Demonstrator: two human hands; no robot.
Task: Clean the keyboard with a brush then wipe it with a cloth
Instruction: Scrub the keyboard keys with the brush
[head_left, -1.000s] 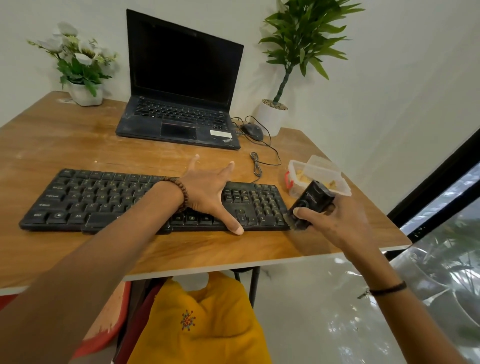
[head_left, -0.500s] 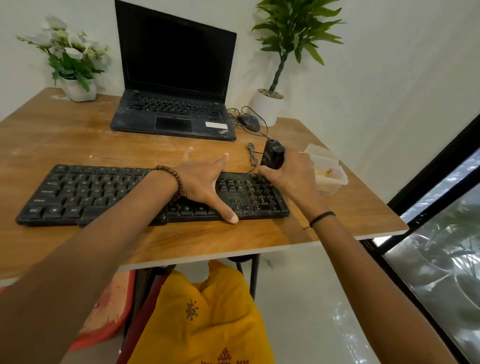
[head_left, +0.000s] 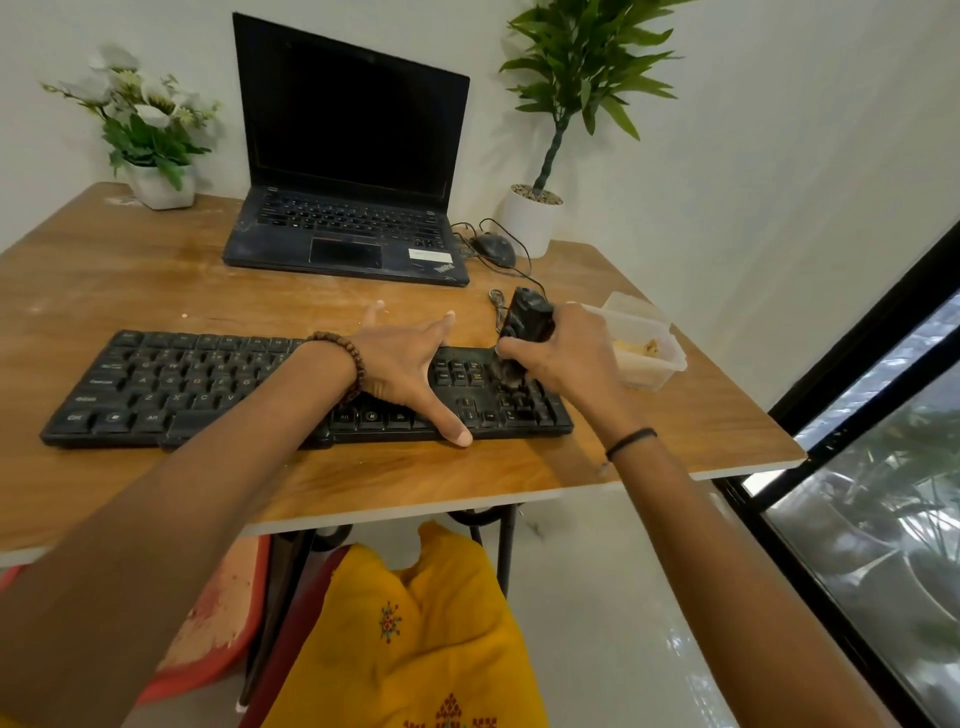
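Note:
A black keyboard lies across the near part of the wooden table. My left hand rests flat on its right-middle keys, fingers spread and straight, the thumb reaching the front edge. My right hand grips a black brush by its upper body. The brush stands nearly upright and its bristles touch the keys at the keyboard's right end. No cloth is in view.
An open black laptop stands behind the keyboard, a mouse with a tangled cable to its right. A clear plastic container sits just right of my right hand. Two potted plants stand at the back corners.
My right hand carried the brush from off the keyboard's front right corner up to its back edge, then brought the bristles down onto the right-end keys. My left hand stayed flat on the keyboard.

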